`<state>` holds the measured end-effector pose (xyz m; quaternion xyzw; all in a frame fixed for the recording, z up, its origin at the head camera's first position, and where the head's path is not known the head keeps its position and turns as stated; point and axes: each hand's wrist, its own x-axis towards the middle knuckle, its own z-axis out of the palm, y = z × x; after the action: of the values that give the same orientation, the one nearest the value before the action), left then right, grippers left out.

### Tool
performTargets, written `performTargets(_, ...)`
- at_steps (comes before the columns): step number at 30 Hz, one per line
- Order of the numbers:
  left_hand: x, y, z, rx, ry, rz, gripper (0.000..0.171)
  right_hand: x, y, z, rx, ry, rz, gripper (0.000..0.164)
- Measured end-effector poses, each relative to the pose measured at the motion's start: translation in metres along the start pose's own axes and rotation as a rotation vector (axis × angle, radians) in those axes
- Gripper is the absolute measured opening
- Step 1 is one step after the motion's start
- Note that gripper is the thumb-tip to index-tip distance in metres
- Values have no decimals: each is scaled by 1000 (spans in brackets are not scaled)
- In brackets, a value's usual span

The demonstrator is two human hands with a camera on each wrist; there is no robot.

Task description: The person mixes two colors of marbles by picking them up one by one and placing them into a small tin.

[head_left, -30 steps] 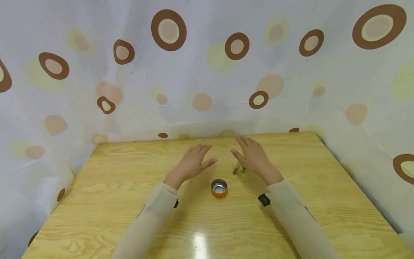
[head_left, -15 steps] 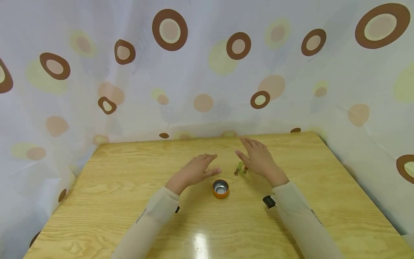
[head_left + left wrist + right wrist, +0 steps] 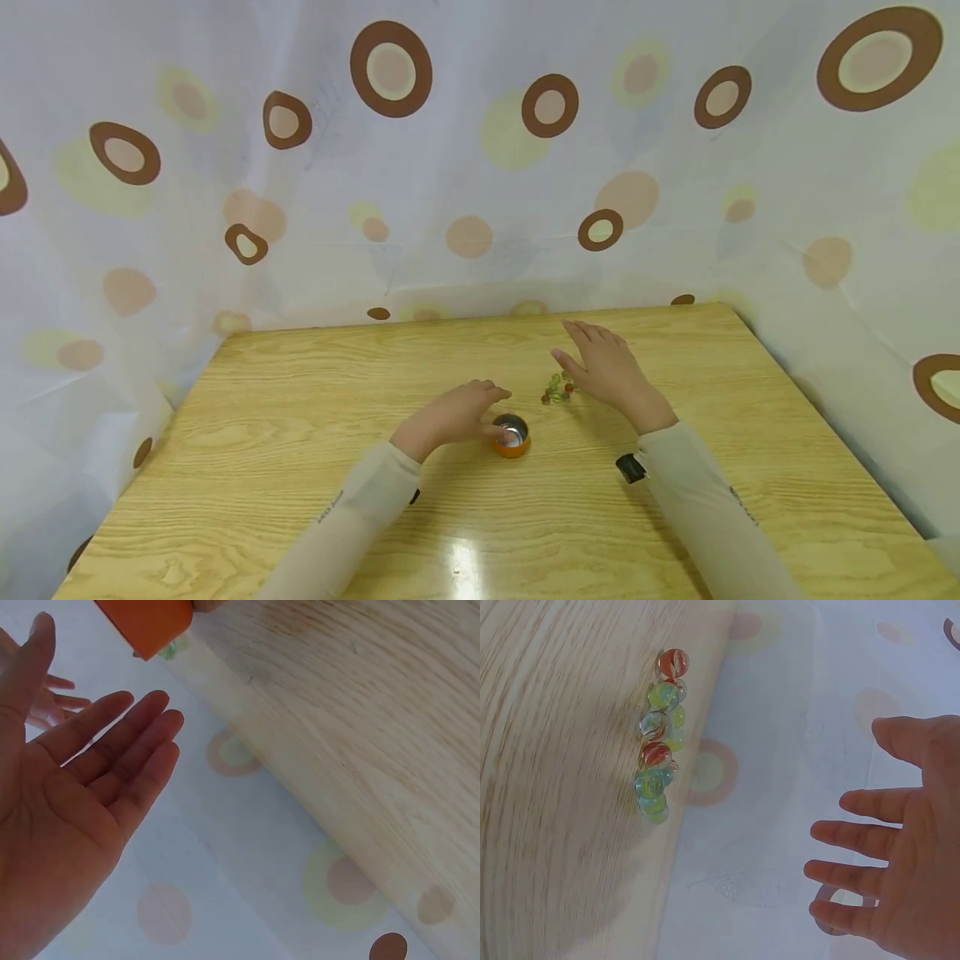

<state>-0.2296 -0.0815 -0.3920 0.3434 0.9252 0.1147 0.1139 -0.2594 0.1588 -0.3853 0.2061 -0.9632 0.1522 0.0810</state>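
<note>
- Left hand [image 3: 450, 414], grip loose and holding nothing, sits just left of centre with its fingertips at the orange cup [image 3: 511, 436].
- Marbles [image 3: 558, 389] lie on the tabletop [image 3: 262, 433] up-right of the cup.
- Right hand [image 3: 611, 372], grip wide and flat, is nearer them, just to their right.

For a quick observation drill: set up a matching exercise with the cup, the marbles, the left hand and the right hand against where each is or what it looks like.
Things:
1. cup
2. marbles
3. left hand
4. right hand

Descriptions:
A. open, just right of the small glass balls
B. orange outside, metal inside
C. fingers at the cup's rim
D. red, green and blue cluster on the table

Pairs: 1-B, 2-D, 3-C, 4-A
</note>
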Motion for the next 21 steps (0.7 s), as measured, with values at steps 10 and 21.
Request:
performTargets(10, 3, -2, 13, 40, -5, 25, 63, -2, 0, 1, -5, -15, 7, 61)
performTargets(21, 4, 0, 14, 0, 16, 33, 51, -3, 3, 5, -8, -19, 9, 61)
